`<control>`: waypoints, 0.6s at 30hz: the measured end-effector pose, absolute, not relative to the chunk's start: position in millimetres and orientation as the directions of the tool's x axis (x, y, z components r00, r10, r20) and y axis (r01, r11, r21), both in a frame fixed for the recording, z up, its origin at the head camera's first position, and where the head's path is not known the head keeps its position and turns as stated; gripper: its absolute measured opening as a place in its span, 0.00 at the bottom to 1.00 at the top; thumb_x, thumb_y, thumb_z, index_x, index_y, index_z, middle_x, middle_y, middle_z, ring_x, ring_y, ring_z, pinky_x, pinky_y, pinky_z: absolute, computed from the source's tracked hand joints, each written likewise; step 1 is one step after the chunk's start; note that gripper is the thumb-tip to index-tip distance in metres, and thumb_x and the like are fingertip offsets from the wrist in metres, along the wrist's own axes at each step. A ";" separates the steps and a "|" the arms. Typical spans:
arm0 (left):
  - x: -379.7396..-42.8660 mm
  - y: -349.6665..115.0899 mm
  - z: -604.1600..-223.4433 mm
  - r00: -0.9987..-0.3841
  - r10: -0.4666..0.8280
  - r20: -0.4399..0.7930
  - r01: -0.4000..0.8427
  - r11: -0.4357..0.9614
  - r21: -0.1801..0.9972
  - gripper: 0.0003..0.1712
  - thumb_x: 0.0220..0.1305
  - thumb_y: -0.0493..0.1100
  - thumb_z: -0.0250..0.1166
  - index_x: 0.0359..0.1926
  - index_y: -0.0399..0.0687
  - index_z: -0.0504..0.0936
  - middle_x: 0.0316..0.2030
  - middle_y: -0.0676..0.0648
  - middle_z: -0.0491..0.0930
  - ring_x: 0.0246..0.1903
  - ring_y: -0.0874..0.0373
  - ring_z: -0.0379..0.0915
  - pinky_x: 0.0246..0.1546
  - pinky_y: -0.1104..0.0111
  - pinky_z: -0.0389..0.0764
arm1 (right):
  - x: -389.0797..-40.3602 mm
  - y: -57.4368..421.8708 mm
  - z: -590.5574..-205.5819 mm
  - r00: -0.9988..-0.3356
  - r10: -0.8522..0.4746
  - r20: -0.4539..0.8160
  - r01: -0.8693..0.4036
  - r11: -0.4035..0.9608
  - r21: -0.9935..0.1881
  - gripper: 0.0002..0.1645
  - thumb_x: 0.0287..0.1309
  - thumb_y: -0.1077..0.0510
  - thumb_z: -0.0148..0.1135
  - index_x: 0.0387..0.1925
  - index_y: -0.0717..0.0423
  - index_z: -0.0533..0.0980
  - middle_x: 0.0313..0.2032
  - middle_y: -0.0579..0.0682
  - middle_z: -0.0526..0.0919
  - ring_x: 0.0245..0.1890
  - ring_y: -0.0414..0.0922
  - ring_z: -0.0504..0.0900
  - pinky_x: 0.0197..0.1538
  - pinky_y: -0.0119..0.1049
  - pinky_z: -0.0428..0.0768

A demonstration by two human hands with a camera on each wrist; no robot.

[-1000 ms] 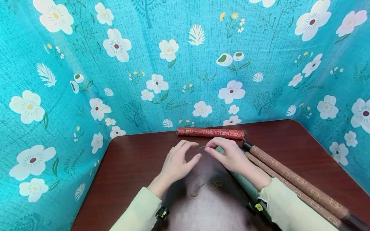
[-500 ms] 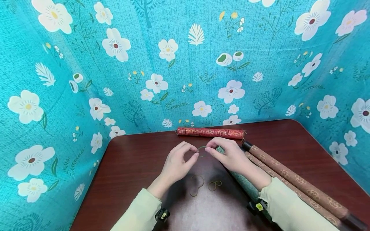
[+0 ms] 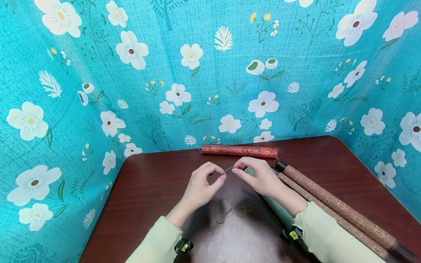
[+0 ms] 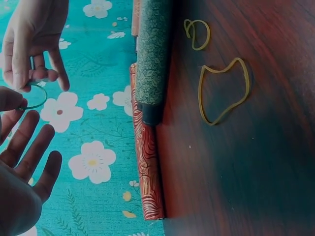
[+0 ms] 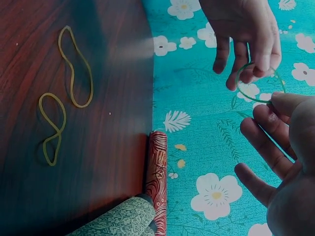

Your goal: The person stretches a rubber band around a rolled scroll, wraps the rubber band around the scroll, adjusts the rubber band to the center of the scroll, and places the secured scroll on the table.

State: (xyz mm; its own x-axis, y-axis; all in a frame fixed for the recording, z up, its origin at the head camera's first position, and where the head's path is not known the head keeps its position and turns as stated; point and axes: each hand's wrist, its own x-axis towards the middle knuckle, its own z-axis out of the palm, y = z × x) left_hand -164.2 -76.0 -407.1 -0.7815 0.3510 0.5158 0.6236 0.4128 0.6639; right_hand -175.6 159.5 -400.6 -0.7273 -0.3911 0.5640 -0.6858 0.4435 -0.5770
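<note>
A thin green rubber band [image 5: 253, 100] is held up in the air between both hands, forming a small loop. My left hand [image 3: 201, 185] pinches one side of it between thumb and index finger. Opposite, my right hand [image 3: 261, 177] pinches the other side the same way, its remaining fingers loosely bent. Below the hands, two yellowish rubber bands lie on the table: one open and wavy [image 4: 200, 93], the other twisted into a figure eight [image 5: 59, 132].
A red patterned roll [image 3: 239, 150] lies along the table's back edge. Under the right forearm runs a green patterned scroll [image 4: 155, 54] with dark ends. Two brown patterned scrolls [image 3: 342, 205] lie slanted on the right. A teal flowered curtain [image 3: 204, 80] surrounds the dark red table [image 3: 144, 193].
My left thumb and index finger have come together onto the green band, from spread apart a second ago. The right hand keeps its pinch, shifting slightly left. The things on the table stay put.
</note>
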 end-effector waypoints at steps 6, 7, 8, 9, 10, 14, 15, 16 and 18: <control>-161.3 -77.2 -403.0 -0.805 0.322 0.499 0.589 0.325 0.740 0.04 0.67 0.36 0.71 0.37 0.51 0.88 0.36 0.56 0.85 0.40 0.55 0.82 0.46 0.58 0.85 | -175.8 159.5 -401.7 -0.744 -0.391 0.541 -0.668 0.443 -0.598 0.05 0.68 0.63 0.72 0.39 0.49 0.85 0.34 0.39 0.85 0.37 0.36 0.83 0.41 0.38 0.83; -160.7 -77.3 -402.2 -0.812 0.319 0.489 0.577 0.310 0.755 0.05 0.67 0.35 0.71 0.37 0.51 0.88 0.36 0.55 0.85 0.40 0.56 0.82 0.46 0.58 0.84 | -175.8 159.4 -402.0 -0.748 -0.393 0.536 -0.664 0.444 -0.601 0.04 0.69 0.62 0.71 0.40 0.50 0.85 0.34 0.39 0.85 0.37 0.37 0.83 0.41 0.38 0.83; -160.0 -77.3 -401.4 -0.818 0.316 0.480 0.566 0.298 0.769 0.04 0.68 0.36 0.71 0.38 0.51 0.88 0.36 0.55 0.85 0.40 0.57 0.82 0.46 0.58 0.84 | -175.8 159.2 -402.5 -0.751 -0.394 0.530 -0.661 0.446 -0.604 0.02 0.70 0.61 0.71 0.40 0.50 0.85 0.34 0.39 0.85 0.38 0.37 0.83 0.42 0.38 0.83; -159.4 -77.2 -400.7 -0.825 0.315 0.470 0.554 0.282 0.783 0.04 0.68 0.36 0.71 0.38 0.50 0.88 0.36 0.53 0.86 0.40 0.58 0.81 0.46 0.58 0.84 | -175.8 159.0 -403.0 -0.754 -0.397 0.524 -0.657 0.449 -0.605 0.01 0.71 0.59 0.70 0.40 0.51 0.85 0.35 0.39 0.85 0.38 0.37 0.83 0.42 0.38 0.83; -158.6 -77.2 -399.2 -0.834 0.314 0.453 0.536 0.270 0.800 0.03 0.68 0.36 0.71 0.39 0.50 0.88 0.37 0.53 0.86 0.41 0.59 0.81 0.46 0.58 0.83 | -175.9 158.7 -403.4 -0.758 -0.398 0.517 -0.653 0.452 -0.608 0.01 0.72 0.58 0.70 0.40 0.51 0.85 0.35 0.38 0.85 0.38 0.36 0.83 0.42 0.39 0.83; -155.7 -76.8 -393.2 -0.869 0.311 0.385 0.458 0.208 0.865 0.02 0.69 0.38 0.71 0.41 0.46 0.88 0.38 0.49 0.88 0.40 0.58 0.81 0.46 0.61 0.83 | -176.1 156.8 -404.0 -0.764 -0.404 0.503 -0.644 0.452 -0.617 0.01 0.72 0.59 0.69 0.40 0.50 0.85 0.34 0.38 0.85 0.38 0.37 0.83 0.42 0.39 0.83; -155.0 -76.8 -391.4 -0.877 0.310 0.368 0.436 0.188 0.880 0.02 0.70 0.38 0.71 0.42 0.45 0.88 0.39 0.48 0.88 0.40 0.58 0.81 0.45 0.63 0.83 | -176.2 156.2 -404.1 -0.766 -0.404 0.500 -0.642 0.451 -0.620 0.02 0.71 0.60 0.70 0.40 0.50 0.85 0.34 0.39 0.85 0.37 0.37 0.83 0.42 0.39 0.83; -154.6 -76.7 -389.7 -0.883 0.310 0.353 0.417 0.170 0.893 0.03 0.70 0.38 0.71 0.42 0.44 0.88 0.39 0.48 0.88 0.40 0.57 0.81 0.45 0.65 0.83 | -176.3 155.6 -404.2 -0.767 -0.406 0.497 -0.641 0.450 -0.622 0.03 0.70 0.61 0.70 0.39 0.49 0.85 0.34 0.38 0.85 0.37 0.36 0.83 0.42 0.39 0.83; -154.5 -76.3 -387.7 -0.889 0.311 0.335 0.389 0.129 0.912 0.04 0.70 0.38 0.70 0.43 0.43 0.88 0.40 0.46 0.89 0.41 0.57 0.82 0.45 0.67 0.83 | -176.5 154.3 -404.6 -0.770 -0.409 0.489 -0.637 0.447 -0.628 0.06 0.69 0.63 0.71 0.39 0.48 0.84 0.33 0.38 0.85 0.36 0.36 0.82 0.42 0.38 0.83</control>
State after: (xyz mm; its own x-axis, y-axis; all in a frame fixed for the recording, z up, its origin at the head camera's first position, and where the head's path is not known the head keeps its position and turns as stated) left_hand -154.5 -76.3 -387.7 -0.8892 0.3114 0.3352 0.3890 0.1290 0.9122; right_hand -176.5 154.3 -404.6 -0.7703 -0.4088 0.4894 -0.6366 0.4472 -0.6283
